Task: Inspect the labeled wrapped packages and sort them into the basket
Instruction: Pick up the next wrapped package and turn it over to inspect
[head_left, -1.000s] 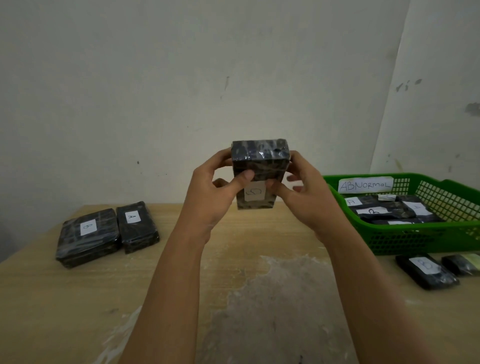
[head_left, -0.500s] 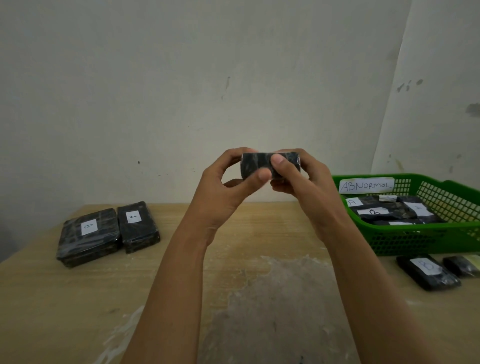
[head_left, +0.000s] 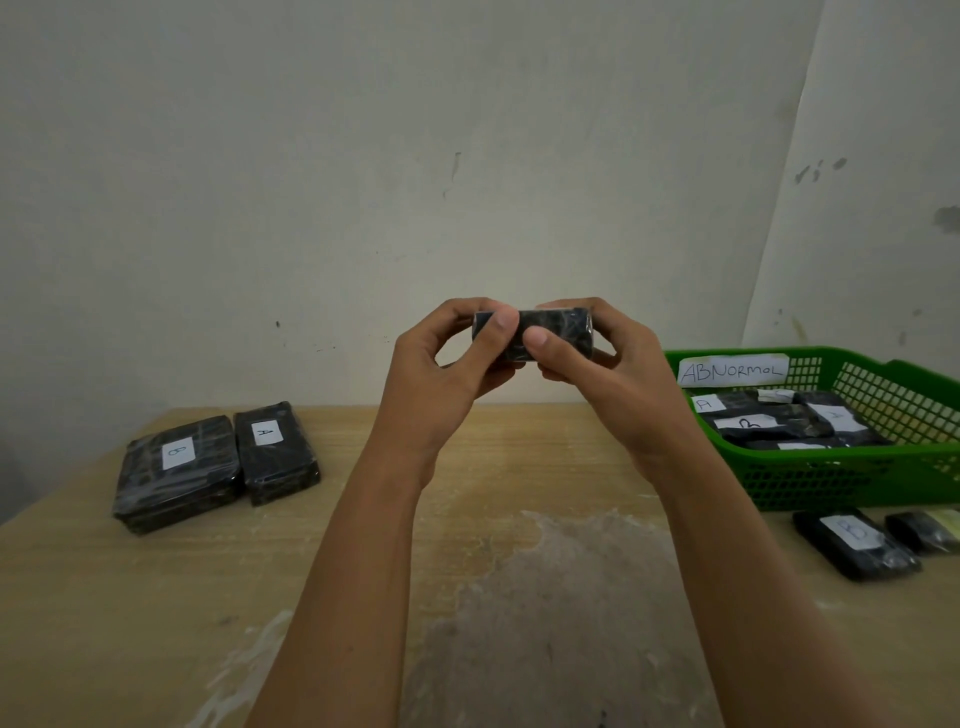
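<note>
The left hand (head_left: 441, 374) and right hand (head_left: 615, 376) both pinch the wrapped package (head_left: 553, 336), thumbs on its near face and fingers curled behind. It is held in the air above the table (head_left: 156, 597), end-on to the camera and well left of the green basket (head_left: 857, 478). This fingertip hold on glossy film could slip and drop the package. With no label showing, it could also be mis-sorted. The package is a small dark block in shiny, crinkled wrap.

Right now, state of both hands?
Left hand: holding the wrapped package, thumb and fingers pinching its left end.
Right hand: holding the same package, fingers curled round its right end.
</note>
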